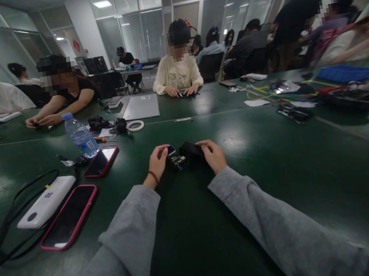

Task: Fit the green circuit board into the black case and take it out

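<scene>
My left hand (158, 163) pinches the left end of a small green circuit board (178, 161), which has a little screen (171, 150) at its upper left and metal ports along its near right side. Opposite, my right hand (213, 153) grips a black plastic case (191, 150), thumb and fingers closed on its right end. The case sits tilted right beside the board; whether the two touch I cannot tell. Both are just over the green table (187, 232) in front of me.
To the left are a water bottle (80, 135), two red-cased phones (70, 217) (101, 161) and a white power bank (46, 202) with a black cable. A closed silver laptop (140, 107) lies ahead. Cables and a blue tray (348, 73) are at right. Several people sit around.
</scene>
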The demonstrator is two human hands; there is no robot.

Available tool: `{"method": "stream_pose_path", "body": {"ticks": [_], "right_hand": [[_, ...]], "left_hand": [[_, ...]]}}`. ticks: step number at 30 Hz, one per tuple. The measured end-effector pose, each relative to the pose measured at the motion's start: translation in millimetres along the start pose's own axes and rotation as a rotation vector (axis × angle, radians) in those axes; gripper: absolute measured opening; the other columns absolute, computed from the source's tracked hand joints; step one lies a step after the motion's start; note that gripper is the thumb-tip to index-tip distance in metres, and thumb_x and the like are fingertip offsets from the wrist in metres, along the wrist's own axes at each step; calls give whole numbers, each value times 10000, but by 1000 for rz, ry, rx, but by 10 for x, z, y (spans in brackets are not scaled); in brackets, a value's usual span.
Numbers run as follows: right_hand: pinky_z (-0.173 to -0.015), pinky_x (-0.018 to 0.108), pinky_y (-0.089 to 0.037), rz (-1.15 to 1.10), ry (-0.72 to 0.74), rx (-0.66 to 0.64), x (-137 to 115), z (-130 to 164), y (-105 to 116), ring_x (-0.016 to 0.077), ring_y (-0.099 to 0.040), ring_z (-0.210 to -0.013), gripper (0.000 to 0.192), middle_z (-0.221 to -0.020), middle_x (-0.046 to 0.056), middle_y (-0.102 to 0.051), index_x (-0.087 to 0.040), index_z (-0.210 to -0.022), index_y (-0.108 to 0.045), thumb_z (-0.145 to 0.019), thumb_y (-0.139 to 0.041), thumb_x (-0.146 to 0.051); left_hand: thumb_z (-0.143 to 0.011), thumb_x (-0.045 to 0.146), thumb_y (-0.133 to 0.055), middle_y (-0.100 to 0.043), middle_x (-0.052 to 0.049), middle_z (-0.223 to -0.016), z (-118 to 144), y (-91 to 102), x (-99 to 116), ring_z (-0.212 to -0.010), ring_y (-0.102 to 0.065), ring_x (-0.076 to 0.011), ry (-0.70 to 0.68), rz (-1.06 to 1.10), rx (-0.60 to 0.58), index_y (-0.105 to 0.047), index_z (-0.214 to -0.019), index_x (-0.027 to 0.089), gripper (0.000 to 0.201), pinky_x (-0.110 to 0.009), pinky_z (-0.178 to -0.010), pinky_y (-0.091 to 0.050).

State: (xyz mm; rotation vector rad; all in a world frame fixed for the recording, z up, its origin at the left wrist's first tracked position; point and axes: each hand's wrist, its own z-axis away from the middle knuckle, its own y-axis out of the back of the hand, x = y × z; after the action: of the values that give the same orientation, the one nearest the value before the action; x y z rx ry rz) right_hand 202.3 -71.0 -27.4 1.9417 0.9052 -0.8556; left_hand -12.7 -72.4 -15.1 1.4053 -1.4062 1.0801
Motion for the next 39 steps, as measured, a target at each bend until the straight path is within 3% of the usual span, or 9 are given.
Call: {"method": "stream_pose_path", "body": {"ticks": [6, 12, 20, 24, 28, 30, 33, 36, 39], "right_hand": [[-816, 350, -428, 11, 97, 17, -43, 18, 49, 206, -541, -874, 340, -907, 62, -606, -184, -928, -635, -864, -420, -440], [-892, 392, -420, 178, 330, -148, -166, 153, 153, 229, -514, -966, 322, -1005, 76, -556, -202, -1036, -604, -743, -598, -334], [-803, 387, -468, 94, 57, -167, -70, 122, 121, 210, -592, -837, 334, -897, 57, -647, -184, -978, -645, -814, -507, -441], [-879, 454, -425, 173, 100, -70, 10, 83, 116, 243, -555, -930, 413, -939, 94, -633, -173, -950, -649, -838, -449, -516], [-882, 454, -431, 157, 147, 26, 20, 132, 106, 251, -534, -956, 577, -995, 132, -584, -126, -1141, -547, -794, -519, -586], [-892, 461, -429, 199, 229, -25, -9, 193, 83, 269, -522, -987, 656, -1056, 150, -557, -112, -1196, -497, -738, -606, -569], [-892, 463, -435, 261, 356, -127, -44, 229, 73, 278, -516, -1014, 564, -1094, 146, -546, -129, -1194, -490, -763, -608, -474], [-911, 450, -427, 313, 420, -8, 49, 78, 279, 274, -507, -1042, 503, -1115, 146, -542, -131, -1215, -480, -820, -546, -436], [-951, 451, -386, 440, 379, 283, 321, -183, 878, 308, -474, -1106, 574, -1157, 215, -517, -70, -1245, -471, -825, -547, -455]], "left_hand": [[-745, 333, -664, -614, -97, -1102, -12, -6, -30, -984, -596, -176, -4, 10, -28, -553, -1069, 162, 383, -362, -913, -460], [-756, 306, -650, -609, -101, -1108, -33, 17, -64, -996, -591, -177, -31, -3, -35, -562, -1067, 153, 357, -358, -923, -455], [-793, 301, -604, -619, -93, -1095, -44, 49, -74, -988, -599, -176, -15, 32, -31, -561, -1093, 160, 335, -355, -911, -462], [-803, 300, -592, -623, -94, -1085, -43, 61, -77, -981, -606, -177, 11, 81, -52, -549, -1104, 163, 333, -364, -911, -466], [-812, 300, -580, -618, -97, -1105, -50, 79, -106, -1012, -593, -180, 4, 80, -63, -546, -1116, 164, 334, -376, -939, -451], [-815, 289, -576, -614, -101, -1112, -47, 87, -101, -1014, -591, -181, 5, 81, -61, -546, -1116, 160, 329, -383, -946, -447], [-820, 271, -564, -609, -110, -1115, -29, 92, -52, -1006, -593, -187, 29, 90, -61, -544, -1118, 153, 321, -397, -940, -452], [-825, 252, -554, -603, -114, -1127, -1, 94, 16, -998, -598, -193, 70, 120, -64, -540, -1120, 152, 311, -404, -927, -462], [-825, 235, -551, -601, -108, -1131, 10, 99, 52, -1009, -593, -196, 85, 129, -61, -546, -1114, 156, 300, -403, -936, -456]]}}
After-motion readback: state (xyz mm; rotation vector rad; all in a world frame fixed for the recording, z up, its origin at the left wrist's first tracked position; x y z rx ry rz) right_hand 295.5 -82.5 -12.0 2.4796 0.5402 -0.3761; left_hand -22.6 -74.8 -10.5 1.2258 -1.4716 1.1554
